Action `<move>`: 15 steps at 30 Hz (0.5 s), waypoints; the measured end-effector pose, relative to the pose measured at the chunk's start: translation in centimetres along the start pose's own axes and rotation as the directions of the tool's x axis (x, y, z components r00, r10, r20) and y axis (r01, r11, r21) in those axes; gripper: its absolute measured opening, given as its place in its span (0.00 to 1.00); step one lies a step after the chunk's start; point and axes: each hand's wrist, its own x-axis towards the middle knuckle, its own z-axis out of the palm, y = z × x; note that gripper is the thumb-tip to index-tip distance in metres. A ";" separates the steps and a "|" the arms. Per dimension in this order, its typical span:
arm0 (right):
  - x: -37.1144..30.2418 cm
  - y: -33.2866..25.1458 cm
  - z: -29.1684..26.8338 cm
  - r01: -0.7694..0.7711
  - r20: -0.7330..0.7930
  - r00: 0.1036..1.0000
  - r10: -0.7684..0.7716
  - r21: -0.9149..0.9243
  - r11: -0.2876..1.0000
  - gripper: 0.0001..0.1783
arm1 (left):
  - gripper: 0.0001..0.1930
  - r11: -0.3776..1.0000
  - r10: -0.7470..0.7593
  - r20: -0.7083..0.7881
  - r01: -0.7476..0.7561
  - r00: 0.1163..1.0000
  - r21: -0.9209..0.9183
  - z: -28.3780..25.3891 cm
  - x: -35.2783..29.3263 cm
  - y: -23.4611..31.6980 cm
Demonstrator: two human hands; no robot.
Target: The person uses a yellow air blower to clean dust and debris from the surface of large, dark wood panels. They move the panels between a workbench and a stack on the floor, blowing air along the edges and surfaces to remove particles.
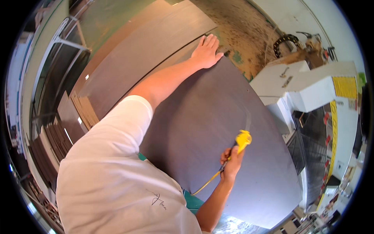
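Observation:
A large dark grey-brown panel (202, 113) lies flat before me, its corners bent by the lens. My left hand (207, 51) rests palm down near the panel's far edge, fingers stretched forward and nothing held. My right hand (232, 162) is closed around an air blow gun (243, 139) with a yellow body, held over the right part of the panel. From its lower end a thin yellow hose (206, 184) curves down toward the panel's near edge. A pale, blurred streak runs ahead of the gun; whether it is the nozzle is unclear.
More brown boards (156, 43) lie beyond my left arm, with stacked panels (58, 140) farther left. A white machine housing (311, 84) stands close to the panel's right side. Dust and shavings cover the floor (245, 31) at the far end.

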 end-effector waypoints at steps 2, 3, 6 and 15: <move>-0.8 0.4 -0.8 0.089 -0.192 0.978 -0.079 0.043 0.995 0.19 | 0.36 0.977 0.209 0.083 -0.204 0.974 -0.059 0.3 -0.7 2.7; -1.2 0.0 -1.1 -0.009 0.089 0.996 0.018 -0.099 0.995 0.19 | 0.35 0.926 0.375 0.151 -0.360 0.915 -0.116 0.3 -1.1 4.0; -1.3 -0.9 -1.0 -0.016 0.165 0.986 0.035 -0.118 0.993 0.14 | 0.35 0.868 0.495 0.155 -0.481 0.855 -0.122 0.8 -1.7 7.0; -5.4 0.6 -9.9 -0.074 -0.093 0.994 0.056 -0.212 0.974 0.17 | 0.34 0.762 0.644 0.144 -0.613 0.751 -0.210 2.5 -2.2 16.0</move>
